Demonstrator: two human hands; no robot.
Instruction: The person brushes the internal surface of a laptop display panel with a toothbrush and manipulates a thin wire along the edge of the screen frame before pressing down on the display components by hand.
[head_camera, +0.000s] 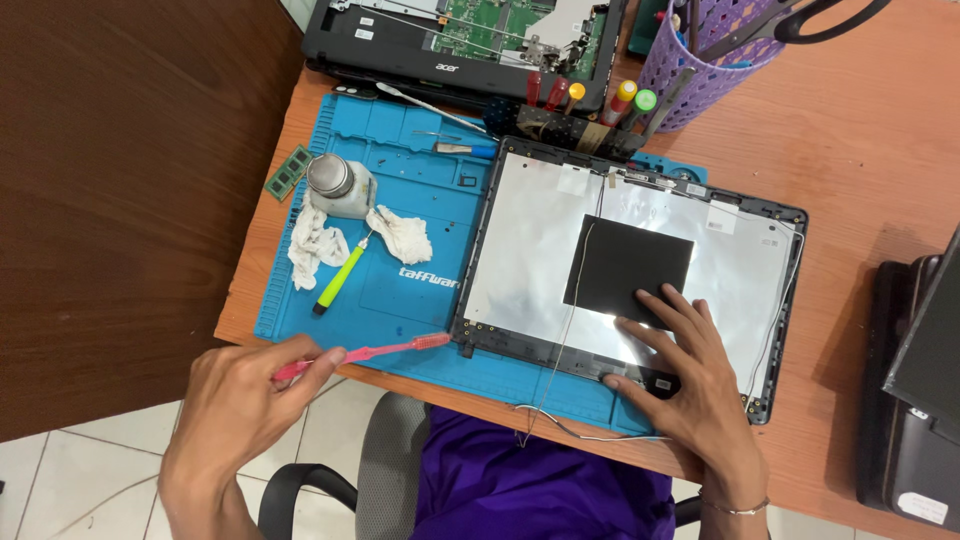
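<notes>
Left hand (240, 400) fingers clamped on pink toothbrush (365, 352), bristles at laptop lid (530, 250) near corner. Right hand (690, 380) fingers spread, pressing lid's near edge. Probably light, thin, flexible; best held by frame

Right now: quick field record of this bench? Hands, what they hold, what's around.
left hand: holds pink toothbrush, bristles at the panel's lower-left corner
right hand: flat on laptop lid panel, fingers touching black square pad
surface: blue work mat on wooden desk
on mat: small bottle, white rags, green-handled tool
behind: opened laptop base, purple basket
</notes>
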